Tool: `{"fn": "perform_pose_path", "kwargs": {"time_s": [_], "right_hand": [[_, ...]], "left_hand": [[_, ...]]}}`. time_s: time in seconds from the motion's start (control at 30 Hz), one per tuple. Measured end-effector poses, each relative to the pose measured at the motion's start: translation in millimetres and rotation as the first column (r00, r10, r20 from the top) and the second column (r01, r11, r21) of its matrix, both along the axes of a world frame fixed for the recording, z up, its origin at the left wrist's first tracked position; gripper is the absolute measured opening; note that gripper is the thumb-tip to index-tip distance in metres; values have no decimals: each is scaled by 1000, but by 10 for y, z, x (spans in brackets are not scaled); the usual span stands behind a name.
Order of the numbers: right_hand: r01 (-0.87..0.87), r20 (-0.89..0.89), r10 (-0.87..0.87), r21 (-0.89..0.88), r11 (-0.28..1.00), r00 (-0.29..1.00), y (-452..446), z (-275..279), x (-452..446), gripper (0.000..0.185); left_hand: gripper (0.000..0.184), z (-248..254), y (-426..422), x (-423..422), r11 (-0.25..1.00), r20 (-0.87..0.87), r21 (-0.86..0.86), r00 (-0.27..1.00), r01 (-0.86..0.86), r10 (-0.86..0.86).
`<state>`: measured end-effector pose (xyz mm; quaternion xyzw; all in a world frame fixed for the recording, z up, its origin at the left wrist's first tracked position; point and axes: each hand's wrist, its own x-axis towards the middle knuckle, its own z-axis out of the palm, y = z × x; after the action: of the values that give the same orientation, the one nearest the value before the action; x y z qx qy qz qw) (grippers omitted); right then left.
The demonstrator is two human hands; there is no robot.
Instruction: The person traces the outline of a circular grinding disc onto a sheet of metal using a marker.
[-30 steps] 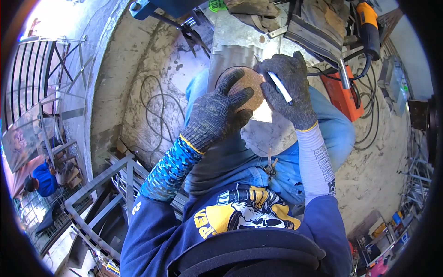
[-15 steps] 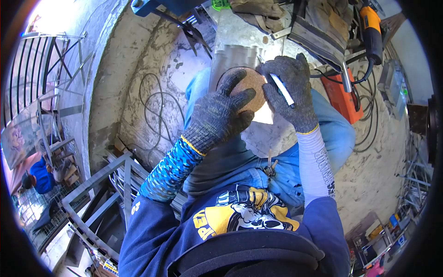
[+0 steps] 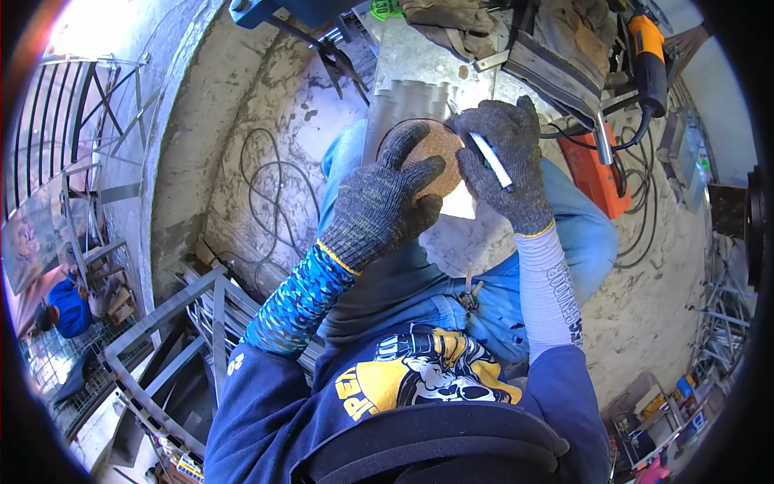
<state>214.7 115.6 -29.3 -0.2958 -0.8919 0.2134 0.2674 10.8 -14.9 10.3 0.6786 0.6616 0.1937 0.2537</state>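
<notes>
My left hand (image 3: 383,194), in a dark knit glove, lies over a round, brown, grainy disc (image 3: 442,153). Its fingers are spread across the disc's left side and press it on a shiny metal sheet (image 3: 413,98). On the disc's right edge is my right hand (image 3: 509,161), gloved the same way, its fingers closed around a white pen (image 3: 492,160). The pen slants across the glove, and a thin tip pokes out near the sheet by the index finger. A brightly lit corner of the sheet (image 3: 461,202) shows below the disc.
An orange and black power tool (image 3: 647,60) lies at the upper right, above a red-orange box (image 3: 597,173) with cables. Dark cloth items (image 3: 568,48) rest on the bench. A cable (image 3: 278,185) loops on the floor at left, near a metal frame (image 3: 161,363). Another person (image 3: 68,306) is far left.
Both hands keep nearly the same place on the disc and pen. The whole view has shifted very slightly.
</notes>
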Motion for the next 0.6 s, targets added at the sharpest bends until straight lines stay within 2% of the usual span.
{"fn": "perform_pose_path", "kwargs": {"time_s": [0.13,0.33,0.6], "right_hand": [[2,17,-3,10,1000,1000,-4,-31,11,40],[16,28,-17,38,999,999,-11,-54,15,39],[12,44,-12,9,1000,999,2,-35,18,37]], "left_hand": [[44,27,-2,-3,999,-2,-38,1000,4,-4],[43,-13,-4,-17,1000,-8,10,1000,17,-17],[44,32,6,-11,1000,18,-10,1000,6,-6]]}}
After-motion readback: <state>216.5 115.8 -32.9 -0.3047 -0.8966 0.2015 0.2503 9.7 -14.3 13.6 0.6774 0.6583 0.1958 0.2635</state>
